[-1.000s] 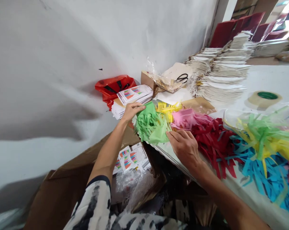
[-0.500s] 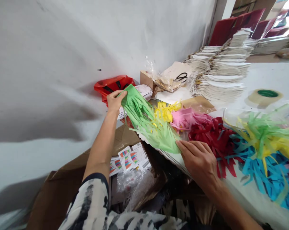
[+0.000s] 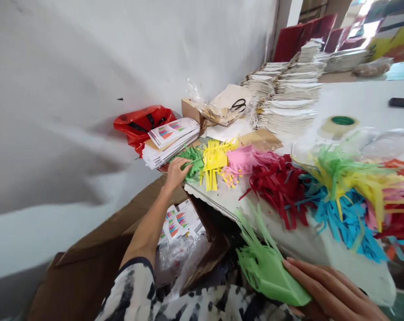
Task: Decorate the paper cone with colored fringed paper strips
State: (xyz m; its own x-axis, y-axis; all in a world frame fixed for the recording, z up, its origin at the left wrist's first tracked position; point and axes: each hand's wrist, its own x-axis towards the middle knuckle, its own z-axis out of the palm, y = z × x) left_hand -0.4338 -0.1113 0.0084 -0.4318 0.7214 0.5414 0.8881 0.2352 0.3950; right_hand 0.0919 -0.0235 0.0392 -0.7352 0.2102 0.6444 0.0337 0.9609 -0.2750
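Note:
My left hand (image 3: 177, 171) is closed on a dark green fringed paper bundle (image 3: 194, 161) at the table's left corner. At the lower right, my right hand (image 3: 329, 285) holds a light green fringed piece (image 3: 272, 272) between thumb and fingers, near my body and in front of the table edge. Beside the dark green bundle lie yellow fringe (image 3: 215, 160), pink fringe (image 3: 249, 158) and red fringe (image 3: 278, 187) in a row. Blue fringe (image 3: 347, 223) and a mixed pile with green and yellow strips (image 3: 372, 176) lie farther right.
Printed cards (image 3: 175, 133) are stacked beside a red bag (image 3: 143, 125) by the wall. Black scissors (image 3: 238, 105), stacked white bundles (image 3: 289, 102) and a tape roll (image 3: 339, 125) lie on the table (image 3: 352, 102). An open cardboard box (image 3: 98, 254) stands below.
The light green piece, earlier stretched between both hands, has moved down and right with my right hand. My left hand has come down to the dark green bundle. The view has shifted right.

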